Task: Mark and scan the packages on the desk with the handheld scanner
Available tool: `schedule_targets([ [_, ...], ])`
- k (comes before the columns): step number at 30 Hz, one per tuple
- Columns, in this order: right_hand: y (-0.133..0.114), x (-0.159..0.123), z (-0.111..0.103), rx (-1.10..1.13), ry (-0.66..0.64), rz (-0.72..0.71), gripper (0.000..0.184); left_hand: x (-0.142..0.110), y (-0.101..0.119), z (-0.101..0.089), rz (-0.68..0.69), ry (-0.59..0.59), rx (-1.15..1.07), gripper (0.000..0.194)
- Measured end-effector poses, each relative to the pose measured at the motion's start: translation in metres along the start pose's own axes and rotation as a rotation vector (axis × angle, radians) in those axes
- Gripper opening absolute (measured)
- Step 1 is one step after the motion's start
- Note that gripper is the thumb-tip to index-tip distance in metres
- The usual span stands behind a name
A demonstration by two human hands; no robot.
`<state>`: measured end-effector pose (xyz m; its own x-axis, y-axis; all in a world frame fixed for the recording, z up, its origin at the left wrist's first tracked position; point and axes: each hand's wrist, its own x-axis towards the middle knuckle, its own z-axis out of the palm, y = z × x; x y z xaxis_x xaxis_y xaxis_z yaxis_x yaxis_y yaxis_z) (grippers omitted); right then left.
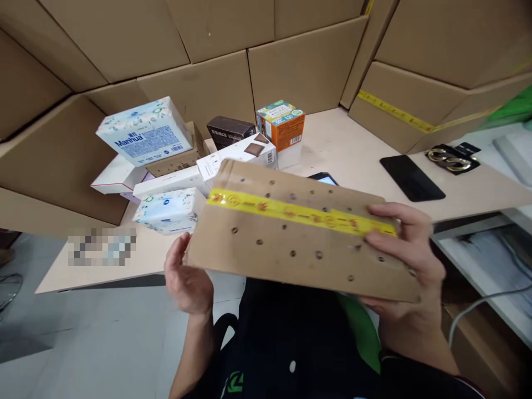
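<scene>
A flat brown cardboard box [266, 249] is held up in front of my body, tilted, with yellow printed tape across it and several small dark marks on its face. My right hand [409, 255] grips its right end, fingers over the top face and the rest of the hand underneath. At the lower left corner, my left hand [189, 277] has its curled fingers against the box edge; part of that hand is hidden behind the corner. Just beyond the box's left end sits a white tissue pack [168, 210] with a leaf print.
Stacked on the table [328, 144] are a larger Manhua tissue pack [145, 133], a long white box [239, 155], a dark box [230, 130] and an orange box [286, 130]. A black phone-like slab [411, 176] lies right. Large cartons [307, 66] wall the back.
</scene>
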<state>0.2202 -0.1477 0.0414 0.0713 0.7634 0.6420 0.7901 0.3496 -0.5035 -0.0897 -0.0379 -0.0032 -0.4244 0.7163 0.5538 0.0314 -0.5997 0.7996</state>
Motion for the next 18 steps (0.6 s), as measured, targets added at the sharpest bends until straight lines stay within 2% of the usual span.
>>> schedule_targets([
  [3,-0.003,0.01,0.013,0.218,-0.131,-0.184,0.077,-0.009,0.011,-0.019,-0.065,-0.009,0.011,0.038],
  [6,-0.006,0.023,0.027,0.265,-0.251,-0.248,0.071,-0.018,0.013,-0.03,-0.184,-0.027,0.023,0.04],
  [8,-0.005,0.031,0.036,0.304,-0.236,-0.24,0.079,-0.022,0.012,-0.032,-0.231,-0.041,0.044,0.048],
  [12,0.003,0.034,0.053,0.394,-0.126,-0.061,0.093,-0.022,0.006,-0.03,-0.301,-0.121,-0.002,0.058],
  [15,0.008,0.024,0.066,0.499,-0.119,0.12,0.096,-0.021,0.002,-0.028,-0.324,-0.168,-0.057,0.06],
  [18,0.009,0.013,0.075,0.572,-0.107,0.283,0.097,-0.017,0.004,-0.025,-0.295,-0.175,-0.006,0.065],
])
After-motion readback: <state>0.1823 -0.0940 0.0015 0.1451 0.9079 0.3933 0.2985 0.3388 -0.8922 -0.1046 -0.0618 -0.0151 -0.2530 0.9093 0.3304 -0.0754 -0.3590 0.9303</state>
